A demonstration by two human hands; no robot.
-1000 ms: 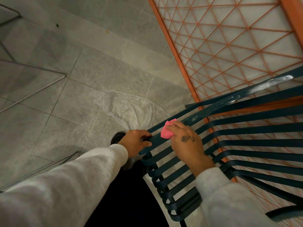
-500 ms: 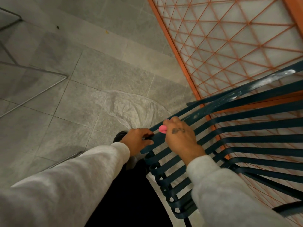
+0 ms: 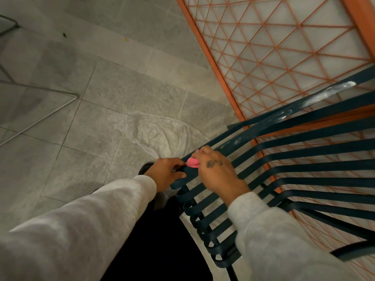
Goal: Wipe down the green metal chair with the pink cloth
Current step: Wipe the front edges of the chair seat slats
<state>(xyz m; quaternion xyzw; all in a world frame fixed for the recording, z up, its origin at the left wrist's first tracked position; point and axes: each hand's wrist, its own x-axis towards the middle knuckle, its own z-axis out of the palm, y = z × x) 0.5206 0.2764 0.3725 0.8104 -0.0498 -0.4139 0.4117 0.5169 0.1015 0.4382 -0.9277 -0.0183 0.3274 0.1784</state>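
Note:
The dark green metal chair (image 3: 308, 151) fills the lower right, its curved slats fanning out from a rounded edge near my body. My left hand (image 3: 165, 173) grips the end of the topmost slats at that edge. My right hand (image 3: 218, 172) presses the pink cloth (image 3: 192, 162) onto an upper slat just right of the left hand; only a small bunched part of the cloth shows past my fingers. White smears mark the upper slats farther right.
An orange metal frame with a wire grid (image 3: 280, 53) stands behind the chair. A crumpled clear plastic sheet (image 3: 154, 134) lies on the grey tiled floor. Thin metal rods of other furniture (image 3: 40, 116) cross the floor at left.
My right hand slid the cloth down the slat toward my left hand, and the cloth is now more hidden in my fingers. The left hand kept its grip.

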